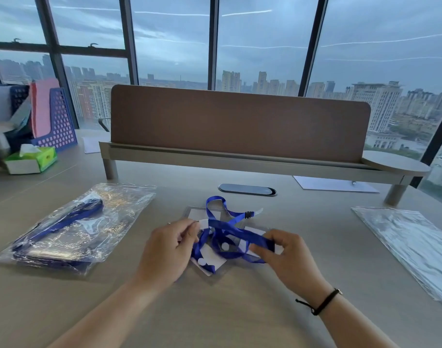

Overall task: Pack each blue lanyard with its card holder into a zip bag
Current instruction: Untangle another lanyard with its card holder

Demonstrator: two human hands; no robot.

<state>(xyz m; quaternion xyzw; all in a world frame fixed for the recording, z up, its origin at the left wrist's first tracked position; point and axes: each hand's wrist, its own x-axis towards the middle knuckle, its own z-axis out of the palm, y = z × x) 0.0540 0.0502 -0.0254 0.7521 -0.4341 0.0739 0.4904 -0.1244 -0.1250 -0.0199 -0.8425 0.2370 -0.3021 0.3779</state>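
A tangle of blue lanyards (230,228) lies over clear card holders (209,263) in the middle of the desk. My left hand (167,249) pinches a lanyard strap near its left end, fingers curled. My right hand (282,254) pinches the blue strap at its right side. A further clear card holder (196,213) lies flat just behind the tangle, under a loop of strap. To the left lie filled zip bags (71,227) with blue lanyards inside. A stack of empty zip bags (411,244) lies at the right.
A brown desk divider (240,124) on a raised shelf runs across the back. A cable grommet (247,190) sits behind the lanyards. A green tissue box (31,159) and blue file rack (56,116) stand at the far left. A white sheet (333,184) lies under the shelf.
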